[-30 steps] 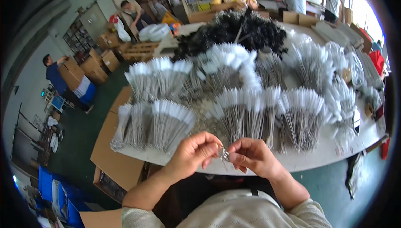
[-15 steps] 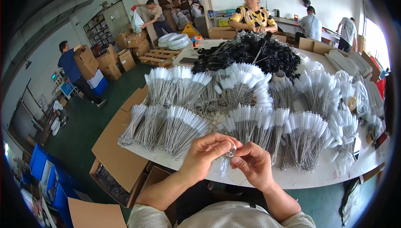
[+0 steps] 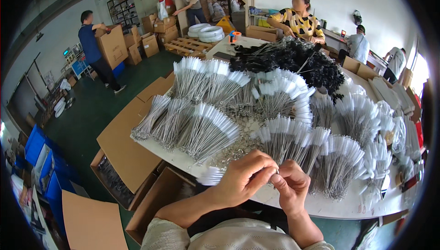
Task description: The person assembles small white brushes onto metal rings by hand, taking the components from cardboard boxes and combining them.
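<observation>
My left hand (image 3: 247,177) and my right hand (image 3: 293,185) meet above the near table edge. Both are closed, thumbs and fingers pinching a small metal ring (image 3: 277,171) that is mostly hidden by the fingertips. White bristle ends (image 3: 211,176) stick out beyond my left hand; whether that hand holds them I cannot tell. Behind my hands, small shiny metal pieces (image 3: 236,153) lie scattered on the white table (image 3: 270,197). Bundles of thin wire-handled brushes with white bristles (image 3: 208,119) lie to the left, and more such brushes (image 3: 293,135) to the right.
A heap of black-bristled brushes (image 3: 293,62) covers the far table. Across it stands a co-worker (image 3: 300,23) in a yellow patterned top. Open cardboard boxes (image 3: 130,135) flank the table's left side. Clear plastic bags (image 3: 396,133) lie right. Another person (image 3: 94,44) carries a carton (image 3: 111,46).
My view has shifted, and my joined hands appear farther right and slightly lower. The ring showed more before. White bristles beneath my hands now appear left of them. The carton carrier's box has swung toward the viewer.
</observation>
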Demonstrator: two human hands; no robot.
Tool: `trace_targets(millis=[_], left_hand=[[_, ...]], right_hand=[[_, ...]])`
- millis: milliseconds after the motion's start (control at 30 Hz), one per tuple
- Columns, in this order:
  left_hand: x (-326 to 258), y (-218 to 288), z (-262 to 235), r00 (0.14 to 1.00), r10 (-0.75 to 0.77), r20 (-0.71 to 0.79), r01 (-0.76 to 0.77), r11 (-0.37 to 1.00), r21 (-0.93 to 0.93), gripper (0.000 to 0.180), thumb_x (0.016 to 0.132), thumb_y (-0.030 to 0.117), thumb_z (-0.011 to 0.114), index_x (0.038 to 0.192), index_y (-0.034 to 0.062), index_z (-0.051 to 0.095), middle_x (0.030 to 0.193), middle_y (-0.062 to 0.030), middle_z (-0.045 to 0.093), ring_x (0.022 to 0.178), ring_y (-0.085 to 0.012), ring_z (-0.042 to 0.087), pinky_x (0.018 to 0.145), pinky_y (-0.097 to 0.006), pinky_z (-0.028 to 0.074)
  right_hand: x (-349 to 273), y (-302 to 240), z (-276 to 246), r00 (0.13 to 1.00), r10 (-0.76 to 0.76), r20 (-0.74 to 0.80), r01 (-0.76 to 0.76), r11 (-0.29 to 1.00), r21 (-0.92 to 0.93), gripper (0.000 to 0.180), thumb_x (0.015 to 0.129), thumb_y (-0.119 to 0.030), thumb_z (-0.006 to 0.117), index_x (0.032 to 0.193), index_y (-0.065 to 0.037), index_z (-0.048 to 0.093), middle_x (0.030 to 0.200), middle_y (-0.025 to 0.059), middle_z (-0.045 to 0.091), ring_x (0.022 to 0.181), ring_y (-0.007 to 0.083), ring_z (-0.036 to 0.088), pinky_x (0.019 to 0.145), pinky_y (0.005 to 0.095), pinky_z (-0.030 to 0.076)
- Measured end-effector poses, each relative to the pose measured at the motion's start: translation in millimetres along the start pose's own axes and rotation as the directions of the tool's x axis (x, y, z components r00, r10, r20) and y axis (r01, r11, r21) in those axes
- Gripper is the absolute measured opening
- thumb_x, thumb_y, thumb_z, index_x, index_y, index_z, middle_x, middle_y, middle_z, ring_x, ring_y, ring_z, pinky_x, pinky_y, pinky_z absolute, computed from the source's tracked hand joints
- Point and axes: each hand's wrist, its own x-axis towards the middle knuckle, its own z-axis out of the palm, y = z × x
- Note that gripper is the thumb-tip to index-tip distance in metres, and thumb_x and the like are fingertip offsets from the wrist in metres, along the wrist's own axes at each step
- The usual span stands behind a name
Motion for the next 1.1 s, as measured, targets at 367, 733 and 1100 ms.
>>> trace_targets(millis=[367,733,1100], left_hand=[[-108,-35,-67,0.924,-0.329,0.193,0.263,0.916,0.302,0.022,0.079,0.015,0.068,0.096,0.0025,0.062,0.083,-0.0127,0.063,0.075,-0.0252,0.064,0.063,-0.03,0.05],[-566,-216,-83,0.1,-0.955,-0.28,0.869,-0.053,0.492,0.032,0.084,0.034,0.055,0.092,0.0045,0.066,0.084,-0.0181,0.065,0.08,-0.0345,0.064,0.07,-0.042,0.05],[-439,-303,-47,0.243,-0.97,0.02,0.708,0.191,0.68,0.037,0.079,0.035,0.063,0.103,0.0069,0.063,0.106,-0.0169,0.061,0.096,-0.0333,0.06,0.084,-0.045,0.046]], right_hand=[[-19,59,20,0.486,0.606,0.63,-0.71,0.694,-0.119,0.019,0.088,-0.016,0.059,0.079,0.0,0.063,0.072,0.002,0.059,0.068,0.008,0.054,0.061,0.0229,0.042],[-51,139,43,0.861,0.049,0.506,0.298,0.758,-0.58,0.007,0.071,-0.008,0.069,0.07,-0.007,0.063,0.062,0.0071,0.058,0.051,0.0232,0.057,0.047,0.0315,0.044],[-63,140,41,0.851,0.122,0.511,0.28,0.718,-0.637,0.009,0.071,-0.007,0.07,0.07,-0.007,0.061,0.058,0.0039,0.054,0.045,0.018,0.053,0.042,0.0291,0.041]])
